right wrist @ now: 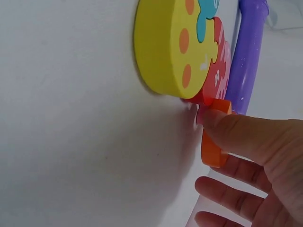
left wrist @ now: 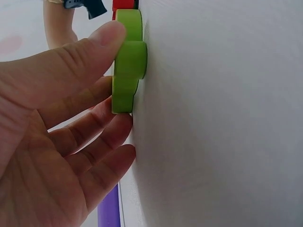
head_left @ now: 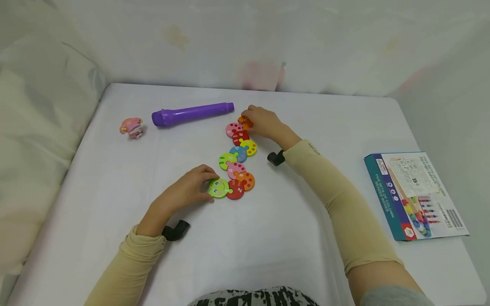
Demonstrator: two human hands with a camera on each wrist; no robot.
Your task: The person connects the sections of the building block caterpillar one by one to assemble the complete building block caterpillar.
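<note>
A winding row of numbered caterpillar puzzle pieces point(head_left: 236, 170) in several colours lies on the white table. At its near end, my left hand point(head_left: 187, 189) pinches the green smiling-head piece point(head_left: 218, 188) between thumb and fingers; the left wrist view shows the thumb on the edge of this green piece point(left wrist: 125, 61). At the far end, my right hand point(head_left: 264, 122) pinches an orange puzzle piece point(right wrist: 214, 146) beside the pink and red pieces. Its thumb lies on the orange edge. In the right wrist view the yellow spotted piece point(right wrist: 165, 47) is nearest the camera.
A purple toy microphone point(head_left: 193, 114) lies behind the row, with a small pink figurine point(head_left: 132, 127) to its left. On the right side of the table is a boxed bead toy point(head_left: 415, 195). A pale cushion point(head_left: 38, 140) borders the table's left side.
</note>
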